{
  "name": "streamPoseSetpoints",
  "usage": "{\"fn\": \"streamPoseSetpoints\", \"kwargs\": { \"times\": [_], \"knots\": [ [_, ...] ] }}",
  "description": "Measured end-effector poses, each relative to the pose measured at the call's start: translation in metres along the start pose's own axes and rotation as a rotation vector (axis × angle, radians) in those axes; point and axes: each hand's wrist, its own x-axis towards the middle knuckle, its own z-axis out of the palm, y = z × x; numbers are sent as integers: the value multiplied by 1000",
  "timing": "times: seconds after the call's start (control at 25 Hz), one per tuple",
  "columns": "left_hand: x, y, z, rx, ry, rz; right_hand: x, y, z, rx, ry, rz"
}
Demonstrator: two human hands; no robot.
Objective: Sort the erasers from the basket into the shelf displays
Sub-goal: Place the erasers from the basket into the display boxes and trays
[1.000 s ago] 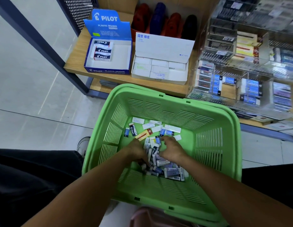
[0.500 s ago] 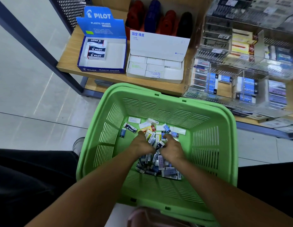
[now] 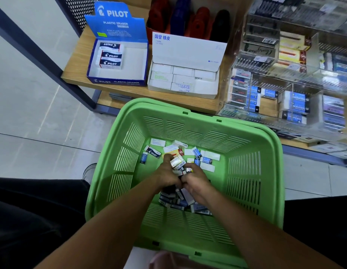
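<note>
Both our hands reach into the green basket (image 3: 269, 171): left hand (image 3: 166, 176) and right hand (image 3: 195, 180) each grip erasers (image 3: 177, 162) together.

Bright, even indoor light with soft, faint shadows. Glare washes over the clear acrylic display (image 3: 296, 78) at far right, blurring its contents. Wide-angle distortion bends the shelf (image 3: 75, 74) edges; the basket's erasers (image 3: 178, 164) look slightly motion-blurred.
</note>
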Motion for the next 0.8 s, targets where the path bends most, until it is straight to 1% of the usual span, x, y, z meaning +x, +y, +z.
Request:
{"fn": "streamPoseSetpoints", "kwargs": {
  "times": [0.08, 0.24, 0.28, 0.4, 0.44, 0.52, 0.68, 0.8],
  "knots": [
    [3, -2, 0, 15, 16, 10, 2, -1, 5, -4, -3, -12],
    [7, -4, -2, 44, 77, 24, 5, -5, -1, -269, -58, -96],
    [9, -6, -2, 29, 84, 29, 6, -6, -4, -325, -50, -113],
    [12, -5, 2, -5, 82, 17, 20, -7, -9, -509, 69, -105],
    [14, -5, 2, 15, 106, 20, 24, -6, -8, -539, 71, -102],
    [18, -5, 0, 67, 143, 41, 31, -2, -5, -511, 42, -105],
    [18, -3, -6, 41, 119, 43, 14, -13, -3, -239, -58, -57],
    [18, -6, -12, -14, 82, 40, 12, -17, -8, -205, -128, -34]
  ]
}}
